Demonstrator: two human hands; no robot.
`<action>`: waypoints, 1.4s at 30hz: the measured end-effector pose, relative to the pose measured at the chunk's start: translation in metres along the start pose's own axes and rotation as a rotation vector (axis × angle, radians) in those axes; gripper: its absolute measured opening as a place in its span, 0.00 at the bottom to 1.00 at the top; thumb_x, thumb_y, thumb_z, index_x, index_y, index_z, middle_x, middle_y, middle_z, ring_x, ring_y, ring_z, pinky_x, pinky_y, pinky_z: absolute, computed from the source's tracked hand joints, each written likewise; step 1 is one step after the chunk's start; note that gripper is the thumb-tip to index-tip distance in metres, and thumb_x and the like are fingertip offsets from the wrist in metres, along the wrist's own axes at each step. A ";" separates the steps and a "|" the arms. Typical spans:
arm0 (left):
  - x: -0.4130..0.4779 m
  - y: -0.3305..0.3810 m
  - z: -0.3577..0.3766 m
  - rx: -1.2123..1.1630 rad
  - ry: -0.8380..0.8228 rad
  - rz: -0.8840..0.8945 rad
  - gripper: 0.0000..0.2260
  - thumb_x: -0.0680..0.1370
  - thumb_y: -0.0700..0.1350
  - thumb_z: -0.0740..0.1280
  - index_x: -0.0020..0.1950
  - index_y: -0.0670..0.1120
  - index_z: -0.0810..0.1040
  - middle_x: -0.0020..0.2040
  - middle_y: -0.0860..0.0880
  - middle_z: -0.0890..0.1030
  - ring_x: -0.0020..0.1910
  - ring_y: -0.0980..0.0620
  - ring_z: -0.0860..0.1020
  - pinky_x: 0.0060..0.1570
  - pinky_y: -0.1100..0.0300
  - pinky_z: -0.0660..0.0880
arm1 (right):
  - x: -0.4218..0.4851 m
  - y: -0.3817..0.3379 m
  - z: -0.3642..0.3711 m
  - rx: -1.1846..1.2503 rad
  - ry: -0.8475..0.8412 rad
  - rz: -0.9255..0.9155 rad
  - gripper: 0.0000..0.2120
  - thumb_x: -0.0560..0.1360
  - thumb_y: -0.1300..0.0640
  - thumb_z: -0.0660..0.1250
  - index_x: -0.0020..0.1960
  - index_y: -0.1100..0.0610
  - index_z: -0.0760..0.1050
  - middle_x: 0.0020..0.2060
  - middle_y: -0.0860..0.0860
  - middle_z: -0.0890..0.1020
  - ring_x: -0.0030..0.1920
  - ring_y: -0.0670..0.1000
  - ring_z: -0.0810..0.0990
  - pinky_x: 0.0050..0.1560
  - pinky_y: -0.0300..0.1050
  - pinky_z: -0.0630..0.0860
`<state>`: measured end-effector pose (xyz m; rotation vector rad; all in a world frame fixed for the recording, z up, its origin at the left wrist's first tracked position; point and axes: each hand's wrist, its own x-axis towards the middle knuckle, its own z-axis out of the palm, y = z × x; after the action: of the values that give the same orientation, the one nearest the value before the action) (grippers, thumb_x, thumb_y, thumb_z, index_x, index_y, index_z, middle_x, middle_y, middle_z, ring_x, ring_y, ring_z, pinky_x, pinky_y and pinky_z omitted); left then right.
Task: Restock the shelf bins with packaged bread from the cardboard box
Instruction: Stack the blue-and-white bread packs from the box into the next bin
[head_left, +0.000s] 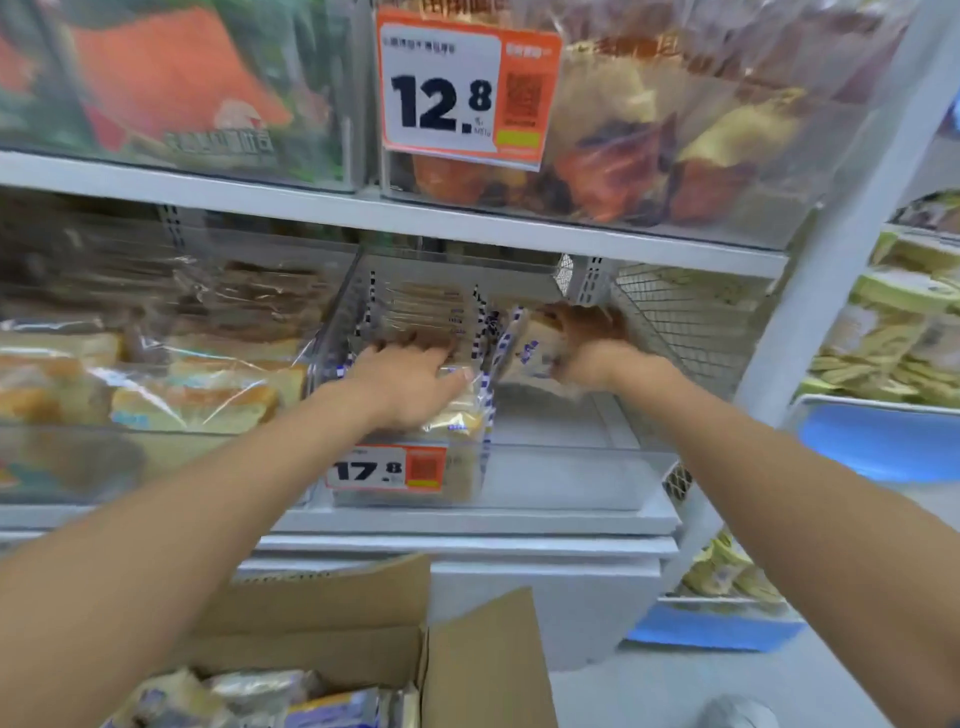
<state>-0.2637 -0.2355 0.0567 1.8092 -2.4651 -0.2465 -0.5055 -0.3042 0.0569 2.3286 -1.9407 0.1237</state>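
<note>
Both my arms reach into a clear shelf bin on the middle shelf. My left hand lies on top of a row of bread packs with blue-and-white edges at the bin's left side, fingers spread over them. My right hand grips a blue-printed bread pack, held tilted deep inside the bin, right of the row. The open cardboard box stands below me, with more bread packs inside it.
A 17.8 price tag hangs on the bin's front. The bin to the left holds sliced bread. A wire mesh divider bounds the bin on the right. Upper-shelf bins carry a 12.8 tag. Another rack stands at right.
</note>
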 end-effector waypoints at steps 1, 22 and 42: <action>0.001 0.000 0.001 0.010 0.003 0.013 0.29 0.81 0.63 0.46 0.80 0.53 0.51 0.80 0.48 0.54 0.78 0.46 0.55 0.74 0.48 0.52 | 0.013 -0.002 0.011 0.010 -0.065 -0.002 0.42 0.64 0.46 0.74 0.72 0.50 0.59 0.67 0.54 0.71 0.68 0.58 0.69 0.71 0.59 0.60; 0.006 -0.007 0.011 0.035 0.058 0.015 0.29 0.80 0.64 0.44 0.80 0.56 0.48 0.81 0.52 0.50 0.79 0.51 0.49 0.76 0.49 0.46 | 0.056 0.001 0.035 0.035 0.059 -0.108 0.47 0.64 0.35 0.71 0.76 0.45 0.53 0.71 0.53 0.60 0.73 0.58 0.58 0.74 0.64 0.50; -0.117 -0.023 -0.007 -0.482 0.442 -0.057 0.02 0.74 0.46 0.68 0.42 0.49 0.77 0.38 0.54 0.79 0.40 0.51 0.78 0.41 0.53 0.76 | -0.131 -0.136 -0.030 0.525 0.208 -0.136 0.05 0.73 0.61 0.68 0.48 0.55 0.75 0.34 0.47 0.76 0.37 0.51 0.75 0.42 0.49 0.75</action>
<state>-0.2053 -0.1319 0.0636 1.5287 -1.8595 -0.3609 -0.3948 -0.1486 0.0657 2.6038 -1.8021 0.9240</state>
